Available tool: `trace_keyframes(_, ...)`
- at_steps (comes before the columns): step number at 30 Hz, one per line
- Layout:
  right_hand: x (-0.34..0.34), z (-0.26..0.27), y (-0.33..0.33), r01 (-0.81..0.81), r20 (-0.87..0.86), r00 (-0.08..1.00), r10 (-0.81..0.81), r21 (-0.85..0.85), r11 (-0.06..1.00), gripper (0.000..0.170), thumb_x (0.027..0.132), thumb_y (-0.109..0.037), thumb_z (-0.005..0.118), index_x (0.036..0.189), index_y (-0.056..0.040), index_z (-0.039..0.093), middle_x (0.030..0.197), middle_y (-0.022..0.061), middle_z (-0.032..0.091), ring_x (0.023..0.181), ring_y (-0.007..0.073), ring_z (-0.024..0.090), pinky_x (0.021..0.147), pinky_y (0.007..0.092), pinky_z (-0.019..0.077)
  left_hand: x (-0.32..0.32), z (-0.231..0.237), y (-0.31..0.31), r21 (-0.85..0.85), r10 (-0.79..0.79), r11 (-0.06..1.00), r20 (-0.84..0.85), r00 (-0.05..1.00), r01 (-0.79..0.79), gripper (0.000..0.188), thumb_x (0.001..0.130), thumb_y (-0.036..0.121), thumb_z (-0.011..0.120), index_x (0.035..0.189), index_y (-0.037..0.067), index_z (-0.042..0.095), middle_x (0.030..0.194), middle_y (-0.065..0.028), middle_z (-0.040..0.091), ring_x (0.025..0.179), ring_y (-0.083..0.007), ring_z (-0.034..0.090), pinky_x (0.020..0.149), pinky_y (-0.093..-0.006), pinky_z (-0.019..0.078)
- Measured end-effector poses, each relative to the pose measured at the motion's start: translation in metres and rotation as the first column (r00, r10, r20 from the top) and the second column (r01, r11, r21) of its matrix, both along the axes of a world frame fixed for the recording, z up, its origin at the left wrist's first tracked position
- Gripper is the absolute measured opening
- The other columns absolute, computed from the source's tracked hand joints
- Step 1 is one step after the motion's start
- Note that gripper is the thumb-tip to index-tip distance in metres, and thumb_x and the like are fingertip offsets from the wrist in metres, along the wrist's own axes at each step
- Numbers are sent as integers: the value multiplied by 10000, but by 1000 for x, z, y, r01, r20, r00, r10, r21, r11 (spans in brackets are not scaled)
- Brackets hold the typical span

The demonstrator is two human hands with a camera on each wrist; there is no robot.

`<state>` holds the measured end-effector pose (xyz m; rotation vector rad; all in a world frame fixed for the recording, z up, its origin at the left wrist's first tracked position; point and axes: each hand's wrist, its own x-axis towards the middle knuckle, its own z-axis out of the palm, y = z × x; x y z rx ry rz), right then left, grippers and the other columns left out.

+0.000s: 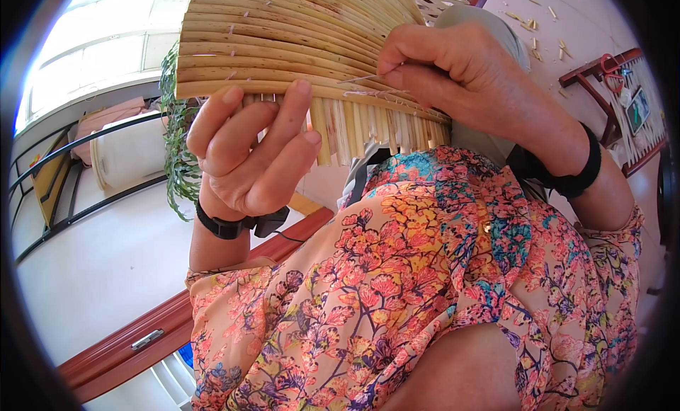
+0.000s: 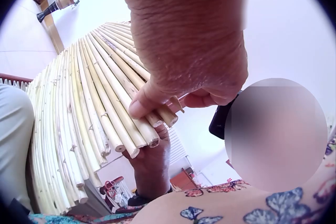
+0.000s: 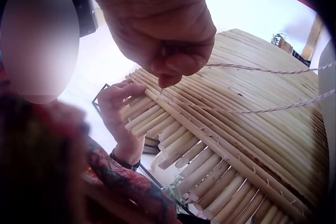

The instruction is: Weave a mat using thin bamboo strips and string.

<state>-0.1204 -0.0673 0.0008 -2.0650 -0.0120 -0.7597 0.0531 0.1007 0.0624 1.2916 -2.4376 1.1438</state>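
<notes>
A mat of pale straw-coloured stalks [image 1: 283,39], stitched side by side with thread, slopes across the top of the head view. Crossing short stalk ends [image 3: 210,171] stick out below its edge. My left hand [image 1: 248,152] grips that edge, its thumb [image 2: 147,100] lying on the stalks in the left wrist view. Close over the same edge, my right hand [image 1: 467,78] pinches a thin needle [image 1: 359,79] between thumb and forefinger. A twisted pinkish thread [image 3: 262,69] runs across the mat in the right wrist view. The needle's other end is hidden in the fingers.
Stalk scraps [image 1: 528,21] lie on the floor at upper right. Beyond them stands a dark red rack [image 1: 602,92] with red-handled scissors [image 1: 608,64] and a phone [image 1: 637,110]. A trailing green plant [image 1: 180,135] and black rails [image 1: 92,131] are at left. Floral clothing [image 1: 397,269] covers the lap.
</notes>
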Motion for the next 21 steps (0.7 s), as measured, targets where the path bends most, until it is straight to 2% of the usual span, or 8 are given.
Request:
trace_keyframes(5, 5, -15, -7, 43, 93, 995, -38, -55, 998, 36, 843, -46, 548, 854, -15, 561, 609, 41, 502, 537, 93, 474, 498, 242, 368, -2, -1, -5, -8, -6, 1000, -9, 1000, 6, 182, 819, 152, 574, 951, 163, 448, 904, -20, 692, 803, -125, 512, 903, -329, 395)
trace_keyframes(7, 5, -12, -8, 72, 52, 996, -69, -66, 995, 114, 804, -145, 556, 866, -50, 568, 647, 142, 562, 591, 303, 567, 547, 386, 434, -4, 0, -7, 10, -4, 1000, 7, 1000, 4, 202, 808, 151, 583, 962, 160, 453, 901, -19, 690, 801, -129, 512, 893, -331, 401)
trace_keyframes(8, 3, -9, -9, 71, 50, 996, -67, -74, 995, 114, 804, -145, 556, 866, -50, 568, 647, 142, 562, 591, 303, 567, 547, 386, 434, -4, 0, -8, 2, -3, 1000, 5, 1000, 3, 202, 808, 151, 583, 962, 160, 453, 901, -19, 690, 801, -129, 512, 893, -331, 401)
trace_keyframes(14, -14, 3, -13, 25, -153, 987, -38, -87, 996, 110, 822, -152, 569, 867, -56, 598, 650, 142, 566, 587, 294, 569, 548, 349, 433, -5, 0, -26, 13, -120, 992, -73, 990, 122, 321, 812, 165, 600, 1086, 165, 434, 971, -73, 653, 848, -180, 512, 861, -402, 451)
trace_keyframes(16, -17, 0, -18, 0, -39, 999, -4, -103, 995, 114, 845, -48, 573, 949, -18, 609, 688, 47, 556, 544, 100, 487, 510, 250, 390, 2, -10, -52, -409, -392, 833, 43, 919, 374, 542, 813, 196, 671, 1220, 128, 320, 1209, -224, 488, 1094, -320, 411, 943, -452, 396)
trace_keyframes(17, -20, 4, -20, -13, -53, 999, 6, -132, 991, 114, 845, -48, 573, 949, -18, 609, 688, 47, 556, 544, 100, 487, 510, 250, 390, -4, -10, -45, -385, -324, 879, -51, 945, 281, 675, 787, 217, 689, 1304, 103, 270, 1248, -255, 375, 1129, -386, 385, 937, -507, 404)
trace_keyframes(18, -25, 7, -22, 4, -88, 996, -15, -116, 993, 106, 850, -45, 576, 945, -12, 609, 692, 32, 556, 538, 82, 476, 502, 234, 385, -13, -4, -34, -269, -195, 953, -199, 960, 138, 708, 782, 221, 704, 1318, 76, 265, 1216, -252, 412, 1098, -379, 441, 915, -495, 440)
trace_keyframes(21, -36, 11, -24, 36, -147, 988, -49, -92, 995, 93, 857, -37, 575, 938, -6, 609, 685, 4, 553, 538, 49, 462, 492, 203, 377, -7, -27, -57, -341, -316, 917, -308, 897, 206, 593, 787, 214, 705, 1241, 28, 371, 1193, -254, 436, 1032, -387, 500, 819, -467, 486)
